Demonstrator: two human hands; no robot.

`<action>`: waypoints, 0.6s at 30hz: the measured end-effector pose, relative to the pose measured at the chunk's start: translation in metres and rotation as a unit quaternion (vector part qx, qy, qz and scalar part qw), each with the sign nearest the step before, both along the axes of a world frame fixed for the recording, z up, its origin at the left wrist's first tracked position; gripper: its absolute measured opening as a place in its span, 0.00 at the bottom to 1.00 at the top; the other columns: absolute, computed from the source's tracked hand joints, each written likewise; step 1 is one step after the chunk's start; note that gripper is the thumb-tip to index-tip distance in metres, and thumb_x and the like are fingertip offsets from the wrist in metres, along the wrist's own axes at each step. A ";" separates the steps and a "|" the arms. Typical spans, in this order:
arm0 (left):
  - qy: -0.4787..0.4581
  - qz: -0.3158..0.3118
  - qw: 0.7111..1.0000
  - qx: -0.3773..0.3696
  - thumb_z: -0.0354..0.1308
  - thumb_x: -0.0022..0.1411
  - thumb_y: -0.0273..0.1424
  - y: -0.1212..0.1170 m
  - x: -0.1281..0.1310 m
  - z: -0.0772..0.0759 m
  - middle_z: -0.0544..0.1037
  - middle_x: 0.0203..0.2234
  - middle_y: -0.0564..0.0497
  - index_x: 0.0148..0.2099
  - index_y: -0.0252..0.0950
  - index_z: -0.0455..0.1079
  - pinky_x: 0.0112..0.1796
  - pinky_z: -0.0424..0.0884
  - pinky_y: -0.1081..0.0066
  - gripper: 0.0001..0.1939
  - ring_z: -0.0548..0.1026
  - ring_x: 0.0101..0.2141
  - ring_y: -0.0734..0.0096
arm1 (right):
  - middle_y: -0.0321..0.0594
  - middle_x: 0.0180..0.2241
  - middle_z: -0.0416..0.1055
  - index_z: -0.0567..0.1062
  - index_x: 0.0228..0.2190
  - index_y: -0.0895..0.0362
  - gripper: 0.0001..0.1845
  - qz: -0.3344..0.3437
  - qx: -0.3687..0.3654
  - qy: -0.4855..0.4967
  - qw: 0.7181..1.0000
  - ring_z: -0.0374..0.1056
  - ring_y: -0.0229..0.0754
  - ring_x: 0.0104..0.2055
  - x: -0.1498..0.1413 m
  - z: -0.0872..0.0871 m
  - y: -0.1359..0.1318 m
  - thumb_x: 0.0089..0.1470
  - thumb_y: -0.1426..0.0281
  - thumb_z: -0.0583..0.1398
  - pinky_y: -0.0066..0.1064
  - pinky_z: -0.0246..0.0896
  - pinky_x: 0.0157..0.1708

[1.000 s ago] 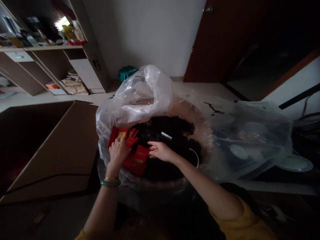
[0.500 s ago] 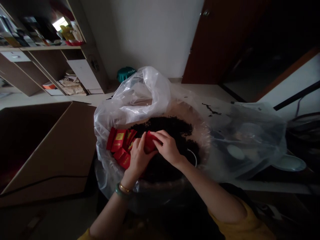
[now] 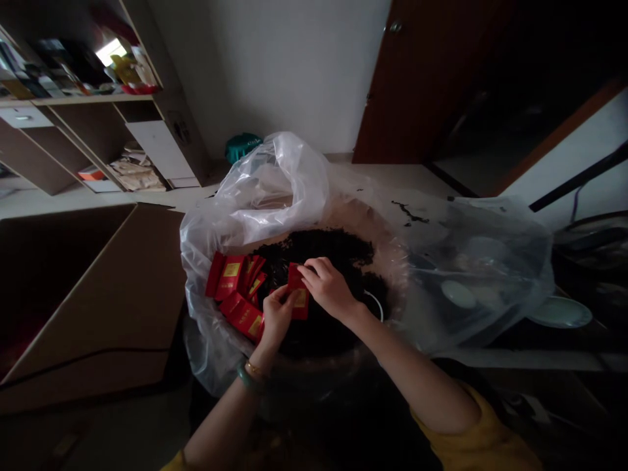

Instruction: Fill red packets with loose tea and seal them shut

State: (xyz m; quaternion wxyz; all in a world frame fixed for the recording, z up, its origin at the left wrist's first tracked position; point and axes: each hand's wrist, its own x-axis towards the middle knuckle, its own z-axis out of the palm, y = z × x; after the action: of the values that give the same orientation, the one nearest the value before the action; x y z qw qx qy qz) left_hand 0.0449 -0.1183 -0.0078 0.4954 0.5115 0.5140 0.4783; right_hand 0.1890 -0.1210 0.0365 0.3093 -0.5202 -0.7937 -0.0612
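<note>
Between my two hands is a small red packet [image 3: 300,307] with a yellow label, held upright over dark loose leaves [image 3: 328,248]. My left hand [image 3: 277,314] pinches its left side, and my right hand [image 3: 328,284] grips near its top edge. Several more red packets [image 3: 228,278] lie in a loose pile to the left of my left hand. The leaves and packets rest in a wide round container lined with clear plastic [image 3: 206,229]. Part of a white curved rim or cord [image 3: 377,304] shows among the leaves beside my right wrist.
An open cardboard box [image 3: 127,301] stands at the left. On the right, a clear plastic bag [image 3: 490,275] lies near a pale dish [image 3: 562,312]. Shelving [image 3: 161,144], a green bundle [image 3: 243,147] and a brown door [image 3: 387,98] are behind.
My left hand has moved right from the pile with a red packet, and both hands have come together on it. The white strip seen earlier near my right hand is out of sight.
</note>
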 end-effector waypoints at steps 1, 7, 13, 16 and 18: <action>0.017 0.007 1.000 0.012 0.63 0.48 0.35 0.000 -0.001 0.000 0.82 0.29 0.50 0.36 0.34 0.78 0.34 0.71 0.69 0.13 0.76 0.30 0.66 | 0.48 0.37 0.69 0.76 0.36 0.58 0.12 -0.003 0.005 -0.012 1.000 0.62 0.47 0.40 -0.001 0.000 0.000 0.60 0.75 0.52 0.37 0.65 0.41; 0.049 0.025 0.998 0.040 0.64 0.45 0.33 0.007 -0.011 0.001 0.82 0.29 0.49 0.33 0.38 0.79 0.38 0.73 0.65 0.10 0.78 0.32 0.62 | 0.43 0.29 0.69 0.71 0.24 0.56 0.12 0.054 -0.028 -0.004 0.998 0.62 0.45 0.36 -0.001 -0.002 0.005 0.58 0.76 0.54 0.35 0.62 0.38; -0.035 0.019 0.999 0.001 0.67 0.44 0.37 0.013 -0.021 0.012 0.82 0.30 0.47 0.38 0.34 0.78 0.37 0.73 0.66 0.18 0.78 0.32 0.64 | 0.39 0.25 0.72 0.74 0.29 0.55 0.05 -0.003 -0.108 0.118 0.987 0.65 0.43 0.34 0.009 0.005 0.006 0.55 0.71 0.59 0.35 0.62 0.41; -0.133 0.049 0.989 -0.047 0.67 0.45 0.42 0.014 -0.021 0.015 0.81 0.30 0.47 0.40 0.32 0.76 0.34 0.74 0.67 0.22 0.78 0.30 0.65 | 0.41 0.30 0.75 0.77 0.31 0.55 0.05 0.005 -0.178 0.225 0.958 0.69 0.44 0.38 0.011 0.012 0.003 0.53 0.68 0.61 0.36 0.63 0.43; -0.165 0.061 0.982 -0.068 0.65 0.47 0.44 0.015 -0.020 0.015 0.80 0.30 0.47 0.40 0.32 0.76 0.32 0.74 0.68 0.23 0.78 0.31 0.65 | 0.41 0.34 0.77 0.78 0.34 0.54 0.08 0.085 -0.241 0.284 0.924 0.71 0.45 0.41 0.009 0.014 0.001 0.51 0.65 0.62 0.38 0.64 0.45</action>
State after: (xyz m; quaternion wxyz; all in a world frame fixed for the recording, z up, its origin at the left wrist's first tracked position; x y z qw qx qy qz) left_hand 0.0250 -0.1038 0.0072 0.5767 0.3581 0.4866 0.5499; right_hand 0.1978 -0.1201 0.0507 0.3911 -0.5054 -0.7042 0.3093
